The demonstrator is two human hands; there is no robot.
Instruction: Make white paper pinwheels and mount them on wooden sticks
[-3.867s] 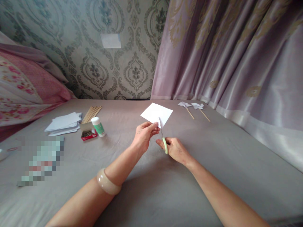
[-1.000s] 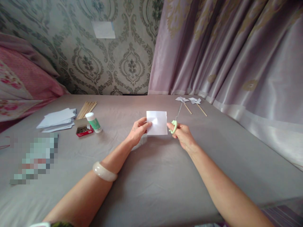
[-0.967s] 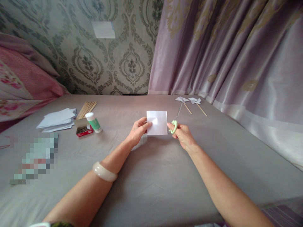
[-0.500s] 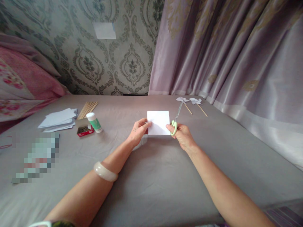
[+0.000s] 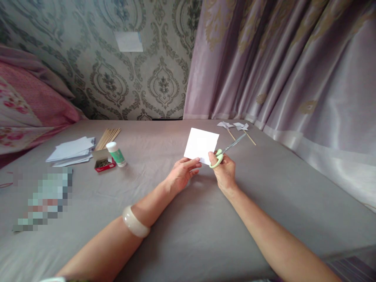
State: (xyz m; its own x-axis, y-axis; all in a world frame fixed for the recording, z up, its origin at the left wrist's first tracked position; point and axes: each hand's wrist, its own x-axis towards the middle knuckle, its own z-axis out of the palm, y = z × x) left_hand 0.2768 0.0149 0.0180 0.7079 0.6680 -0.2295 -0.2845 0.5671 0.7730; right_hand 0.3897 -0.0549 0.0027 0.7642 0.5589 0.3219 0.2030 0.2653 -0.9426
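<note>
A small square of white paper [image 5: 201,145] is held up in front of me, tilted. My left hand [image 5: 182,174] pinches its lower edge with the thumb in front, the other fingers lying partly below it. At the paper's lower right corner, my right hand [image 5: 226,171] presses its thumb on the sheet. That same hand also holds scissors [image 5: 221,156] with pale green handles, their blades pointing up and to the right, away from the paper. Behind the hands lie two white paper pinwheels [image 5: 225,125] on wooden sticks.
On the left are a stack of white paper [image 5: 72,150], a bundle of wooden sticks [image 5: 108,138], a red box of small metal pieces [image 5: 105,163] and a white-and-green glue stick [image 5: 116,154]. A blurred packet [image 5: 47,197] lies nearer. A curtain [image 5: 279,58] hangs on the right.
The paper has turned clockwise and risen slightly. My left hand has shifted from its left side to the bottom edge. The scissors have swung from nearly upright towards the right.
</note>
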